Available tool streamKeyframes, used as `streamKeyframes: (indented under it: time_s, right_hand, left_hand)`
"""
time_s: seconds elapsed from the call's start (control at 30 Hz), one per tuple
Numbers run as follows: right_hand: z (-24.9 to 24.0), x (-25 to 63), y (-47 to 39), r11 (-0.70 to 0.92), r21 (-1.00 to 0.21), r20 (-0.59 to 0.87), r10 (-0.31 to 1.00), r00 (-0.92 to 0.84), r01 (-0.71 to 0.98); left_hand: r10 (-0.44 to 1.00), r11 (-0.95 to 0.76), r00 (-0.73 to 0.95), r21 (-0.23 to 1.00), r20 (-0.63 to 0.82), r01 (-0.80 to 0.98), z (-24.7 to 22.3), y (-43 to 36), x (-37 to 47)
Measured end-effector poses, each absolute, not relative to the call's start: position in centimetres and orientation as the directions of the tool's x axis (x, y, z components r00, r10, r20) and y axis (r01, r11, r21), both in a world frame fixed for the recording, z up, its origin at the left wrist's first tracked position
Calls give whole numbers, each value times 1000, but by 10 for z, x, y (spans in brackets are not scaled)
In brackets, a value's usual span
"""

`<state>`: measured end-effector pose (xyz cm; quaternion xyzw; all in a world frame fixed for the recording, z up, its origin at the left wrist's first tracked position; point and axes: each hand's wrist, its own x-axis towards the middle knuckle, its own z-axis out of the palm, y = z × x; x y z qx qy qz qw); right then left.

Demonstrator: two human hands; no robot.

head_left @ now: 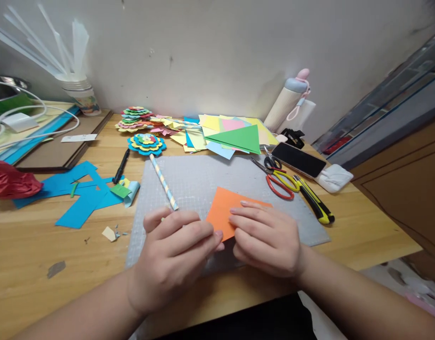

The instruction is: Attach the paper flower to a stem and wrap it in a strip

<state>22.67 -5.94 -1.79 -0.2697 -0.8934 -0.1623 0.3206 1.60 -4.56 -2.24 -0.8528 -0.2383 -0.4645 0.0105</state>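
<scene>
An orange sheet of paper is held just above the grey cutting mat, near its front edge. My left hand pinches the sheet's near left corner between thumb and fingers. Across the right part of the sheet lie the fingers of my right hand, gripping it; that thumb is hidden. Beyond my left hand, a layered blue and yellow paper flower rests with its striped paper straw stem on the mat. Red-and-yellow-handled scissors lie beyond my right hand.
A yellow-black utility knife, a phone and a white case lie right. Coloured paper sheets and more paper flowers are along the wall. Blue paper scraps and a black pen are left; a bottle stands behind.
</scene>
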Motion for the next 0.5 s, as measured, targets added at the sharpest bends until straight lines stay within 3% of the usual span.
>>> streamKeyframes:
  time_s: [0.23,0.5]
  right_hand:
    - [-27,273,-51,797,163,652,355,-670,581]
    - [-42,327,-46,788,136,630,399,-666,600]
  left_hand:
    - [372,-879,413,174,831,444,-22,-48,13]
    - [404,-865,403,200,821,460,-20,-49,15]
